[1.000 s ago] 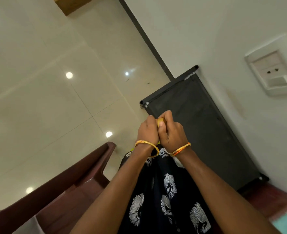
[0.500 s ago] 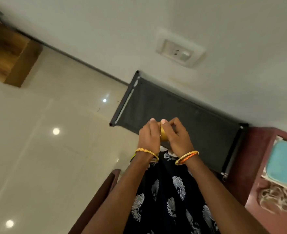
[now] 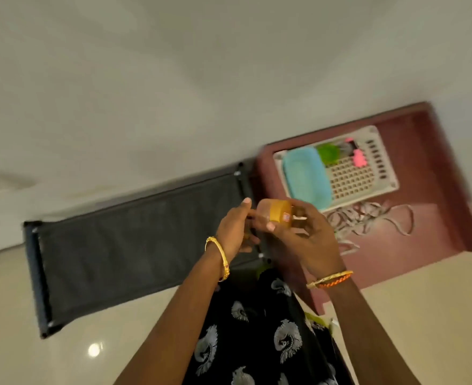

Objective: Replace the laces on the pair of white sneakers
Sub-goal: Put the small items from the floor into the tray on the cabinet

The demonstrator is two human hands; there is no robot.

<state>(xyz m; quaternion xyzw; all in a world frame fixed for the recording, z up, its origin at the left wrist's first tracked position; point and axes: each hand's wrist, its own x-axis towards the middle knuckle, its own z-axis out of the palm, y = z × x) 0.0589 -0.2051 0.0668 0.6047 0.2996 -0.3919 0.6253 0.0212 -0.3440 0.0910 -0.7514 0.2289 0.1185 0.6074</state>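
2 hands meet in the middle of the view, both around 1 small yellow-orange roll of tape (image 3: 278, 216) with a small pink label on its rim. The right hand (image 3: 310, 237) holds the roll from the right side, its thumb and fingers curled round it. The left hand (image 3: 235, 232) is at the roll's left edge, its thumb raised and its index finger stretched toward the roll; whether those fingers pinch a loose end cannot be told through the blur. Each wrist carries 1 bangle: a gold bangle (image 3: 219, 255) on the left, an orange and gold braided bangle (image 3: 330, 279) on the right. Below the arms hangs 1 black garment (image 3: 257, 337) printed with white motifs.

No sneaker shows in the view. 1 tangled heap of pale laces (image 3: 368, 220) lies on 1 maroon plastic table (image 3: 437, 190) to the right, just beside 1 cream perforated basket (image 3: 379, 162) standing on the same table. In the basket lie 1 light blue lid or tray (image 3: 304, 179), 1 green object (image 3: 328, 154) and 1 pink object (image 3: 358, 159), all too blurred to name closer. Left of the table, touching or nearly touching it, stands 1 black fabric rack (image 3: 135, 245) along the white wall (image 3: 173, 79). The floor (image 3: 21, 343) is glossy cream tile with 1 bright light reflection (image 3: 94, 350).
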